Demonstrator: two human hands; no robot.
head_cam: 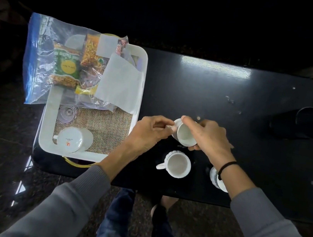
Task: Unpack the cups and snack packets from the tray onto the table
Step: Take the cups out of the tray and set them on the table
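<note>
A white cup (184,135) is held tilted just above the black table (236,93), right of the tray. My left hand (149,131) pinches its handle side and my right hand (207,138) grips its body. Below it, a second white cup (178,165) stands upright on the table. A third cup (216,179) is partly hidden under my right wrist. In the white tray (48,122) an upside-down white cup (73,139) and a clear glass (67,114) rest on burlap. Snack packets (66,66) lie at the tray's far end, with white paper (119,86) over them.
A clear zip bag with a blue edge (33,55) lies under the packets and hangs past the tray's left side. A black cup (311,123) lies at the table's right end. The tray overhangs the table's left end. My legs show below the near edge.
</note>
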